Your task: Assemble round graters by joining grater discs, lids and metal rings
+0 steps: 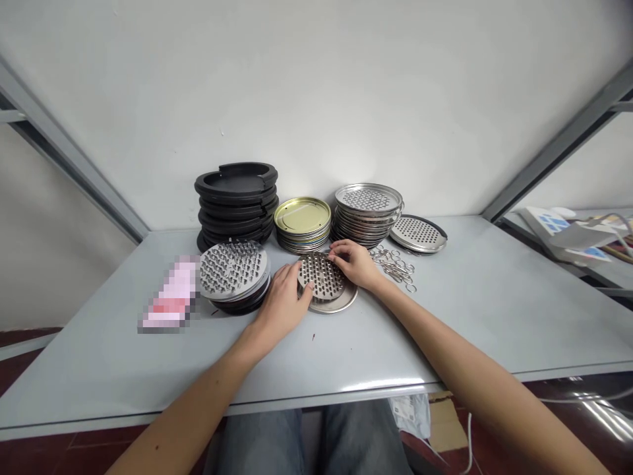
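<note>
A round metal grater disc (322,277) with raised holes is tilted over a shallow round metal plate (337,305) on the table. At the disc's left edge, my left hand (283,298) grips it, with the thumb at its lower left. My right hand (357,262) pinches the disc's upper right edge between thumb and fingers. Just left of my left hand is a stack of similar grater discs (232,269). Past my right wrist lie loose metal rings and clips (398,269).
Along the wall stand a stack of black round frames (237,198), a stack of gold-coloured round lids (302,216) and a stack of perforated metal plates (370,199). One black-edged perforated plate (420,233) lies to their right. A blurred pink item (171,297) lies at left.
</note>
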Demonstrator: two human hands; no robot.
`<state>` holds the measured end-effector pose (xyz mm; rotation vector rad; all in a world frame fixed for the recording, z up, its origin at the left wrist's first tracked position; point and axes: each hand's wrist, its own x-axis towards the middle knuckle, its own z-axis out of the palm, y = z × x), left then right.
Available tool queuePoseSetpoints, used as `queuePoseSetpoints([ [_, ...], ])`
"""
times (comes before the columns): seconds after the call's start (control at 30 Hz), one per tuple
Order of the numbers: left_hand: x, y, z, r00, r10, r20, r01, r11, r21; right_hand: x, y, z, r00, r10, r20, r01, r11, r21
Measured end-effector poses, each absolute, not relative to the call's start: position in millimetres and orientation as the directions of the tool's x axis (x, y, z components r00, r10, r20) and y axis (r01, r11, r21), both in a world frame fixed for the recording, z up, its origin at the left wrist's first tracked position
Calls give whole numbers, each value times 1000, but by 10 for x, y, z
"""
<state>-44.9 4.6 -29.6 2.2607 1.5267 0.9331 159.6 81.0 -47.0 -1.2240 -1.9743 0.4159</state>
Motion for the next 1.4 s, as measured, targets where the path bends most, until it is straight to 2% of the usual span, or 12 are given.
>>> queuePoseSetpoints([
  [0.73,-479,67,-338,294,890,349,724,-445,527,1632,736,-450,-293,843,451,629,525,-573],
  [1.1,-487,70,-300,283,905,318,707,-421,568,1668,738,-389,-316,888,334,662,458,-593],
  [1.27,-510,80,-320,297,898,325,690,-437,578,1740,723,-308,-305,891,337,632,454,-629],
  [1.4,-520,87,-336,304,896,325,691,-442,572,1783,722,-309,-344,878,332,629,478,-613],
])
